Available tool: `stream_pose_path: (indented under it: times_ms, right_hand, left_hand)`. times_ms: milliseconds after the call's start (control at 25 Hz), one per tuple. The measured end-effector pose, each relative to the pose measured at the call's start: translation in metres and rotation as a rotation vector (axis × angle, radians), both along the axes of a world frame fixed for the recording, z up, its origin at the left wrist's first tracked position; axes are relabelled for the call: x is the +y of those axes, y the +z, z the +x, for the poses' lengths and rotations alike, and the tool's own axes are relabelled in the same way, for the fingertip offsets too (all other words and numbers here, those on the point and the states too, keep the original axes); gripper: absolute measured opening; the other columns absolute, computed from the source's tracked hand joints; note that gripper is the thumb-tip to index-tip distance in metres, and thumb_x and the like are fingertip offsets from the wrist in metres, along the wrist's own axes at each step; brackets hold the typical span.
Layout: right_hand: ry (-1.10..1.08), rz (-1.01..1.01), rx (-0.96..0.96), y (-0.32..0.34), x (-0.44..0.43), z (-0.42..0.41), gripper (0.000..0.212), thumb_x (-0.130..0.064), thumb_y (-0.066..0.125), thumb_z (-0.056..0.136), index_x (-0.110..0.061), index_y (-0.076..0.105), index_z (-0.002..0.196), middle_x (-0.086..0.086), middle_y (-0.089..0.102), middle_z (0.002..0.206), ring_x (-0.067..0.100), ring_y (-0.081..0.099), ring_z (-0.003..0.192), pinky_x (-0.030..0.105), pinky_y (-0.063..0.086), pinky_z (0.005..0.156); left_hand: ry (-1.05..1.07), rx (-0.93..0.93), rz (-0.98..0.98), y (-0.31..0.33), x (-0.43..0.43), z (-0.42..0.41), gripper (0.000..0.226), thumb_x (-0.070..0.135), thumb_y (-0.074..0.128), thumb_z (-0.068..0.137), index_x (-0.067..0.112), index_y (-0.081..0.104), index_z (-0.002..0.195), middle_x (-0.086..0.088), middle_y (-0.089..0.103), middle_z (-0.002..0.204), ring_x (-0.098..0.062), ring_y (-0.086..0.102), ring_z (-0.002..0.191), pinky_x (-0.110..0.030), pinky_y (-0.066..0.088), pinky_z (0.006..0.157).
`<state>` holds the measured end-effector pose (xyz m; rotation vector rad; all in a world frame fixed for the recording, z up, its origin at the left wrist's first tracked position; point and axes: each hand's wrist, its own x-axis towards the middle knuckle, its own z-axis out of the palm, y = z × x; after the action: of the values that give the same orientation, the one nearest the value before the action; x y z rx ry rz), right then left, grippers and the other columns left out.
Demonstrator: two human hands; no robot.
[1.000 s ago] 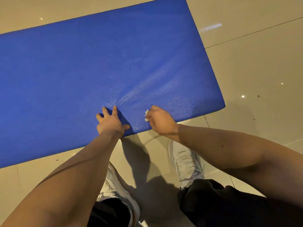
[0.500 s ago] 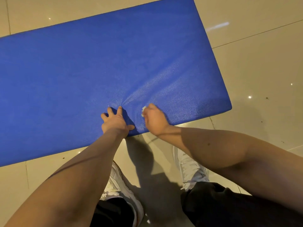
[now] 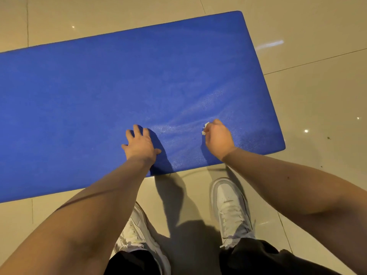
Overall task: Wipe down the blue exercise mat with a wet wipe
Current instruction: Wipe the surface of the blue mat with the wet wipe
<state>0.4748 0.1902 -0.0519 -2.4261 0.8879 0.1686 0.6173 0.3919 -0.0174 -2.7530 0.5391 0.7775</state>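
Left hand [image 3: 140,144] flat on the blue mat [image 3: 89,96], fingers [image 3: 137,129] spread wide, holding nothing. Reads as an anchor so the mat doesn't creep on the tiled floor [image 3: 317,86]. Creases fan from those fingers toward the right hand [image 3: 218,138]. Right fingers are curled tight round a balled wet wipe [image 3: 205,128], with a white bit poking out on their left. Wipe is down on the mat, near its right end. Most of the mat lies left of and beyond both hands' fingers.
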Motion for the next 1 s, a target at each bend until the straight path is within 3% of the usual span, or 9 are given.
stream_pose_path:
  times_ms: [80,160,320,440,560,680,800,1000]
  right_hand:
    - [-0.052,-0.006,-0.011,0.002,0.015,0.006,0.016,-0.007,0.052,0.095,-0.006,0.068,0.093,0.010,0.054,0.108,0.032,0.061,0.088,0.038,0.052,0.080]
    - [0.000,0.010,-0.045,0.002,0.040,0.020,0.017,-0.003,0.051,0.095,-0.004,0.068,0.095,0.011,0.054,0.101,0.030,0.059,0.093,0.035,0.049,0.083]
    - [0.231,0.158,-0.064,0.000,0.095,0.052,0.013,0.001,0.055,0.092,-0.002,0.066,0.096,0.017,0.055,0.105,0.033,0.057,0.094,0.037,0.044,0.077]
    - [0.394,0.142,-0.072,-0.001,0.086,0.054,0.011,0.000,0.057,0.091,-0.001,0.067,0.095,0.016,0.054,0.103,0.035,0.058,0.093,0.034,0.041,0.073]
    - [0.211,0.109,-0.107,-0.006,0.036,0.044,0.017,-0.001,0.055,0.089,-0.004,0.070,0.097,0.014,0.057,0.106,0.035,0.064,0.098,0.042,0.053,0.086]
    - [-0.022,0.044,-0.088,-0.008,-0.013,0.035,0.017,-0.004,0.055,0.093,-0.005,0.071,0.101,0.014,0.057,0.112,0.034,0.065,0.096,0.044,0.054,0.087]
    - [-0.152,0.032,-0.094,-0.006,-0.008,0.040,0.016,-0.004,0.053,0.096,-0.002,0.067,0.103,0.013,0.056,0.113,0.029,0.064,0.101,0.040,0.052,0.091]
    - [0.077,0.114,-0.125,-0.003,0.068,0.069,0.018,-0.004,0.052,0.093,-0.006,0.067,0.104,0.017,0.056,0.112,0.032,0.056,0.100,0.039,0.049,0.086]
  left_hand:
    - [0.067,0.076,-0.017,-0.003,-0.001,0.003,0.096,0.049,0.069,0.091,0.030,0.005,0.160,-0.001,-0.007,0.167,-0.034,-0.003,0.153,-0.054,0.047,0.099]
    - [0.098,0.112,-0.008,-0.003,0.000,0.004,0.097,0.048,0.067,0.093,0.034,-0.003,0.160,0.001,-0.013,0.167,-0.033,-0.006,0.153,-0.050,0.050,0.091]
    - [0.071,0.088,0.007,-0.001,0.001,0.008,0.097,0.053,0.068,0.091,0.036,0.003,0.160,0.001,-0.005,0.166,-0.034,0.004,0.150,-0.042,0.045,0.074]
    - [0.059,0.072,0.020,0.000,0.001,0.010,0.096,0.055,0.070,0.088,0.037,0.007,0.159,0.001,0.000,0.165,-0.034,0.009,0.148,-0.038,0.042,0.071]
    - [0.047,0.076,0.035,0.001,0.001,0.009,0.096,0.057,0.069,0.088,0.037,0.008,0.159,0.000,0.001,0.164,-0.034,0.010,0.147,-0.038,0.043,0.071]
    - [0.040,0.083,0.030,0.002,0.001,0.008,0.096,0.057,0.068,0.088,0.036,0.007,0.159,-0.001,0.000,0.165,-0.035,0.010,0.147,-0.039,0.045,0.073]
    - [0.039,0.090,0.025,0.003,0.000,0.008,0.097,0.058,0.067,0.088,0.036,0.006,0.160,-0.001,0.000,0.165,-0.035,0.009,0.148,-0.038,0.044,0.075]
    - [0.015,0.080,0.009,0.002,0.003,0.009,0.096,0.059,0.066,0.089,0.035,0.006,0.159,-0.002,0.000,0.165,-0.036,0.010,0.147,-0.041,0.048,0.080]
